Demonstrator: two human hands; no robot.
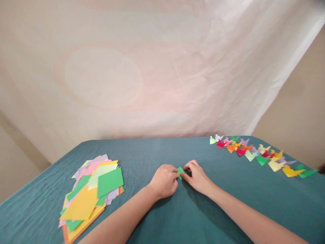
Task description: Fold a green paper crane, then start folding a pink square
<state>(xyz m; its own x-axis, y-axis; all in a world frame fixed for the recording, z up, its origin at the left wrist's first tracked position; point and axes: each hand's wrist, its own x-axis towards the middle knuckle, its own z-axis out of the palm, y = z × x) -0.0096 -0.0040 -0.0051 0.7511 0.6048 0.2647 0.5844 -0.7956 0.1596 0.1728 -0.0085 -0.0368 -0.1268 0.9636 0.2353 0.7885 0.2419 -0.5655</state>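
Note:
A small folded piece of green paper (180, 171) lies at the middle of the table, between my two hands. My left hand (165, 180) has its fingers closed on the paper's left side. On the right side, the thumb and fingers of my right hand (196, 177) pinch the same piece. Fingertips cover part of its edges, so the exact fold cannot be made out.
A loose pile of coloured paper sheets (83, 201) lies on the left of the teal tablecloth (152, 152). Several folded paper birds (262, 159) stand in rows along the right side. A pale cloth (157, 74) hangs behind the table.

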